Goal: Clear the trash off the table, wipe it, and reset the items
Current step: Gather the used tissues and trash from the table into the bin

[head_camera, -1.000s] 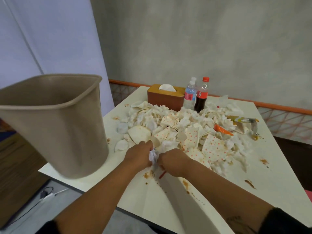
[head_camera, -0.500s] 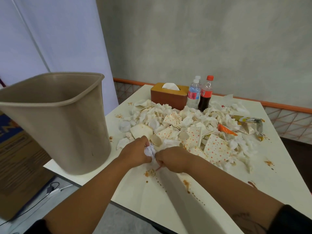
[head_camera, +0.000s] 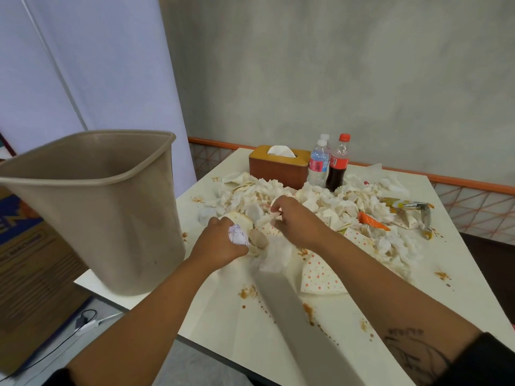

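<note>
**Trash pickup: both hands at the pile**

Left hand (head_camera: pixel 220 245) grips a crumpled paper wad (head_camera: pixel 238 237). Right hand (head_camera: pixel 294 222), fingers curled, pinches a white scrap (head_camera: pixel 276 209) from the trash pile (head_camera: pixel 328 203) lying mid-table (head_camera: pixel 223 316). Bin (head_camera: pixel 111 207) stands on the table's left corner.

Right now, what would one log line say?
left hand: grips tissue wad | right hand: pinches paper scrap in pile | bin: upright on table
</note>
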